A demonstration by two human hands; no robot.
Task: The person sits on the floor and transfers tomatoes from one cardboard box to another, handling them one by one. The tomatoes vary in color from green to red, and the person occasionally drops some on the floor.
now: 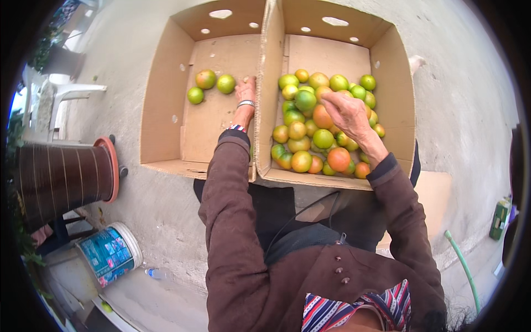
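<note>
Two open cardboard boxes stand side by side before me. My left hand point(246, 90) reaches down into the left cardboard box point(166, 103), close to its inner wall; its fingertips seem to touch a tomato that is mostly hidden. Beside it lie a green tomato point(226, 84), a smaller green one point(195, 95) and an orange-green tomato point(205, 79). In the right cardboard box point(392, 95) lie many green, yellowish and orange tomatoes point(301, 161). Over them is my right hand point(346, 114), fingers curled down near an orange tomato point(322, 116); whether it holds anything is hidden.
At the left are a white plastic chair point(76, 89), a large brown plant pot point(66, 178) with an orange rim and a printed bucket point(110, 255). A plastic bottle point(155, 273) lies near the bucket. A green hose point(464, 265) runs along the lower right.
</note>
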